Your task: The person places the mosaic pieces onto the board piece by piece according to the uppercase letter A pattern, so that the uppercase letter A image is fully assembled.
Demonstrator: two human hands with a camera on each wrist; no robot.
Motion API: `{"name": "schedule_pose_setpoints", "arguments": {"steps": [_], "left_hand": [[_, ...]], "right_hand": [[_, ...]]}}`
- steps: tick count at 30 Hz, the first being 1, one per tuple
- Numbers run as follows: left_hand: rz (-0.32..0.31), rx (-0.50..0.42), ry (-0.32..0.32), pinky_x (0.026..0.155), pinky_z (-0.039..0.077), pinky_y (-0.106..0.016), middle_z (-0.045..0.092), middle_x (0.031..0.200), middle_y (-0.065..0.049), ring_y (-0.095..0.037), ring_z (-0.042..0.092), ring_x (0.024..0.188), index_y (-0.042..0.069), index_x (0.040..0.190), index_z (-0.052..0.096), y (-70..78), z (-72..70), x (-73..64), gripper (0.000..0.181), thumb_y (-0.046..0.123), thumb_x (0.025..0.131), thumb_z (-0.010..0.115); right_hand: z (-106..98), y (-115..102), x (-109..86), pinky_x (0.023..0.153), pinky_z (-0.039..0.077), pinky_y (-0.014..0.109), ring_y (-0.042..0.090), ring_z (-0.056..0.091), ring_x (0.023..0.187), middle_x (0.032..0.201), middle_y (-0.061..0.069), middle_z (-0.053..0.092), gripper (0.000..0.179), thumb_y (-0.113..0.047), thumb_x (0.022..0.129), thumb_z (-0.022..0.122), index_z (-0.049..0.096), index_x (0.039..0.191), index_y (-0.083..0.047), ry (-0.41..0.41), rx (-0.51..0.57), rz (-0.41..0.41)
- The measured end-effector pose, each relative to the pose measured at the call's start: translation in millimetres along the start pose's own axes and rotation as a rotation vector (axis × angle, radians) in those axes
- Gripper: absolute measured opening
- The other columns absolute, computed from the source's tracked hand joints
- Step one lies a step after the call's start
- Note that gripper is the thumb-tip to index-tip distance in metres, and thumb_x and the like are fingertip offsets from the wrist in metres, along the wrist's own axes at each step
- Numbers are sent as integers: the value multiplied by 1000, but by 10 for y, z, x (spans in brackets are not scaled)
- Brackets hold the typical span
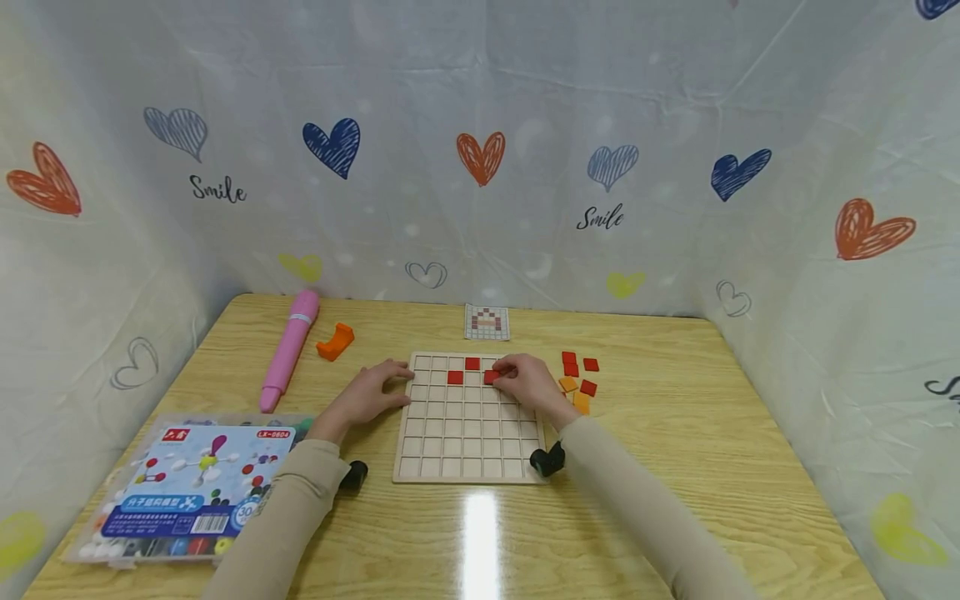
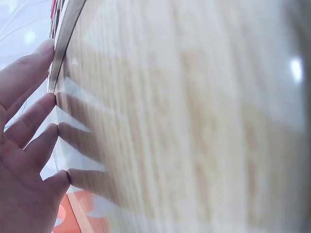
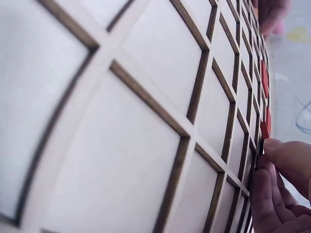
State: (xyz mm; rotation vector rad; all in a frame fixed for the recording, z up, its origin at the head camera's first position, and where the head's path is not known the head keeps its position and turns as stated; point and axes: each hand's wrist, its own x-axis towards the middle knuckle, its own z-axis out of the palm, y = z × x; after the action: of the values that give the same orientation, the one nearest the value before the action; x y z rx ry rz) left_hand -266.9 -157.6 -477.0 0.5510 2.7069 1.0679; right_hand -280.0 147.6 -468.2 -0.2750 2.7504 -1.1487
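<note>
A wooden grid board lies in the middle of the table. Red square tiles, one in the top row and one in the second row, sit in its cells. My right hand pinches another red tile between thumb and finger, over the second row to their right; the right wrist view shows this tile tilted at the fingertips. My left hand rests beside the board's left edge, fingers spread. Its thumb touches the board's side in the left wrist view, and the other fingertips rest on the table.
Loose red tiles and orange tiles lie right of the board. A printed pattern card lies behind it. To the left are a pink marker-shaped stick, an orange curved piece and a boxed molecule model kit.
</note>
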Motion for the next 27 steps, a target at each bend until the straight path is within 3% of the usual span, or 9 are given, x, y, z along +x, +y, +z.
{"name": "schedule_pose_setpoints", "arguments": {"steps": [15, 27], "left_hand": [[8, -6, 0, 119, 5, -71, 46, 152, -24, -48, 24, 149, 1, 132, 61, -3, -1, -4, 40, 13, 95, 69], [10, -1, 7, 119, 5, -71, 45, 153, -24, -48, 24, 149, 1, 132, 61, -8, 4, -6, 40, 14, 95, 69]], "right_hand": [[12, -18, 67, 87, 56, 35, 18, 62, 89, 109, 8, 71, 23, -10, 94, 70, 74, 116, -6, -40, -111, -48], [42, -36, 57, 90, 55, 37, 21, 60, 92, 109, 9, 68, 23, -11, 94, 70, 72, 117, -5, -15, -109, -32]]}}
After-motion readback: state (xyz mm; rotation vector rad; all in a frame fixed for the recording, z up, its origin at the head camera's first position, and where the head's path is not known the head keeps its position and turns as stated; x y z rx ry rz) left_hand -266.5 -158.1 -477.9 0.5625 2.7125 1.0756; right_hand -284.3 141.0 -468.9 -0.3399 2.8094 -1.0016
